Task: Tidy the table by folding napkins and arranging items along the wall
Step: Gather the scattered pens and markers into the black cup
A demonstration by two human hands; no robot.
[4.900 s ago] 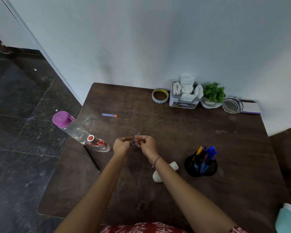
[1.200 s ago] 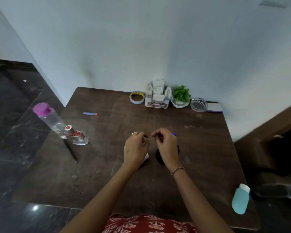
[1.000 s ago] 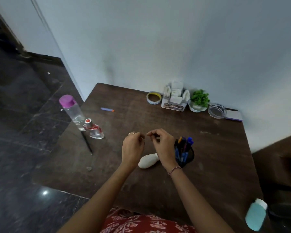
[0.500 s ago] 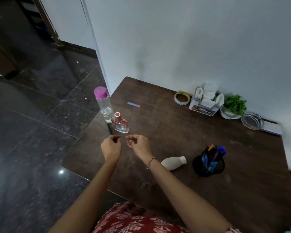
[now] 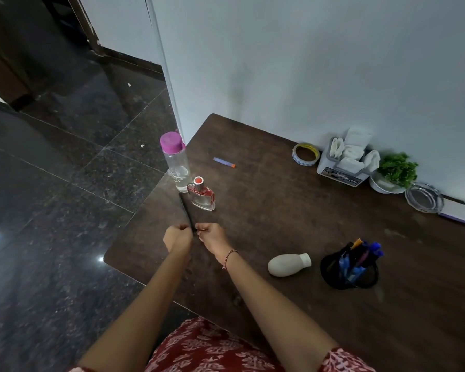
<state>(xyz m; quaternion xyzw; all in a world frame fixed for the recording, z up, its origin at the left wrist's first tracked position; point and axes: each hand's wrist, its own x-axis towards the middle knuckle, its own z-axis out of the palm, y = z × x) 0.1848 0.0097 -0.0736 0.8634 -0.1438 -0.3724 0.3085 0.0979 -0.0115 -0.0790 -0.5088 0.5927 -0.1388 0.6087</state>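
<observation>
Two hands | left hand and right hand: fingers curled, nearly touching, grip unconfirmable | slim black stick: flat on dark wooden tabletop, left edge, beside glass perfume bottle | handling: probably light, rigid; pinch mid-length.

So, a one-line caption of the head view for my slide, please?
Left hand and right hand meet at a thin black stick on a dark wooden table.
</observation>
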